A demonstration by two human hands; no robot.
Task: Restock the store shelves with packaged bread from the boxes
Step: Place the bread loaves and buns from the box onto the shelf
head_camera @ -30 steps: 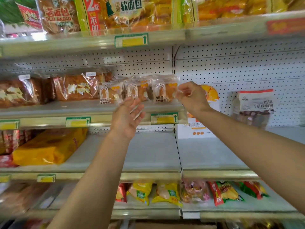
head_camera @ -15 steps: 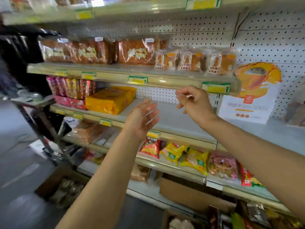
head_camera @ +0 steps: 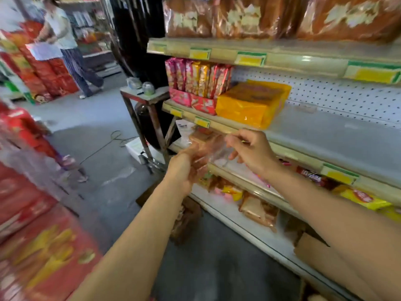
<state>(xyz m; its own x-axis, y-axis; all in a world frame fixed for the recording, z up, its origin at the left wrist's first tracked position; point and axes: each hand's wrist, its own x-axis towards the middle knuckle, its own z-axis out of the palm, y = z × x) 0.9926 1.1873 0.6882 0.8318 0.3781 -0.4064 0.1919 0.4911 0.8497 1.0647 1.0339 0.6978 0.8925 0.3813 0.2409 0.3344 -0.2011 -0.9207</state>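
Note:
Large brown bread loaves in clear wrap fill the top shelf. A clear-wrapped bread pack lies at the left end of the third shelf, just behind my hands. My left hand is blurred, palm toward the shelf, in front of that pack. My right hand hovers beside it with fingers loosely curled and thumb near the forefinger. I see nothing held in either hand. More wrapped bread sits on the bottom shelf. A cardboard box rests low on the right.
A yellow package and pink biscuit packs stand on the second shelf, beside bare shelf. A metal stand is at the shelf's end. Red stacked goods line the left. A person walks in the aisle.
My view has swung left and down from the upper bread shelf to the lower shelves and aisle. Both hands dropped from the small bread packs to the third shelf's left end.

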